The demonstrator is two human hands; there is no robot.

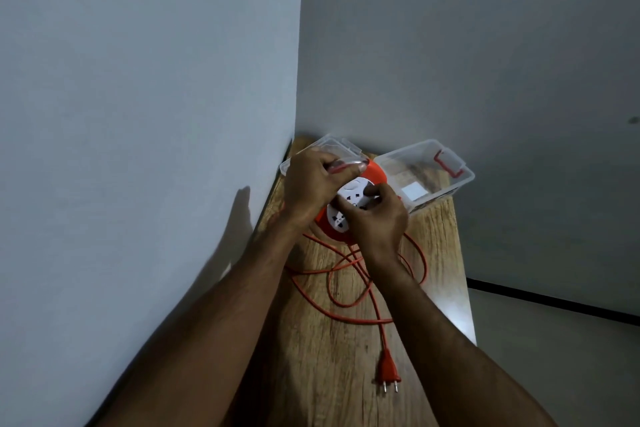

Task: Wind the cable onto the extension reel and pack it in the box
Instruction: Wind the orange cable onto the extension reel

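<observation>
An orange extension reel with a white socket face stands tilted near the back of the wooden table. My left hand grips the reel's upper left edge. My right hand pinches the white face from the right. Loose orange cable lies in loops on the table below the reel. It ends in an orange two-pin plug toward the front. A clear plastic box with a red latch sits open at the back right.
A clear lid lies at the back left, behind my left hand. Grey walls close the table on the left and at the back. The table's right edge drops off to the floor.
</observation>
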